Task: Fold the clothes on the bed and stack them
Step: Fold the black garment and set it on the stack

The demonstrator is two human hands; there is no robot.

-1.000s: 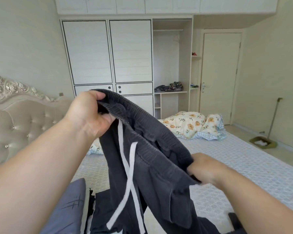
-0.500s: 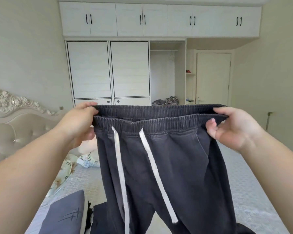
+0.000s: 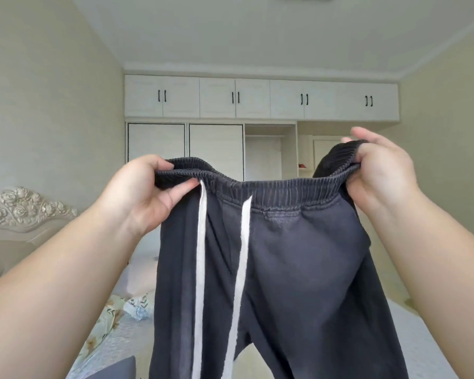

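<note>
A pair of dark grey drawstring trousers (image 3: 282, 269) hangs in the middle of the frame, held up in the air by the waistband above the bed (image 3: 433, 340), whose pale quilted cover shows at the lower right and lower left. The left hand (image 3: 145, 195) pinches the left end of the elastic waistband, thumb in front and fingers curled behind; the right hand (image 3: 381, 170), a little higher at the right of the frame, grips the other end with fingers wrapped over the bunched band. The hands are well apart, so the band runs between them with a slight sag. Two white drawstring cords (image 3: 200, 269) dangle loose down the front, left of centre. The cloth looks soft and fairly thick, a jersey or washed cotton that drapes limply and creases at once; it should be light enough to carry by two pinches but will not hold any shape alone. The ribbed waistband is the firmest part and the sensible hold; the legs, out of sight below the frame, would need laying flat on the bed before folding. The cords may slide out of a fold and are best tucked in. A corner of another grey garment (image 3: 115, 369) shows at the bottom left edge.
</note>
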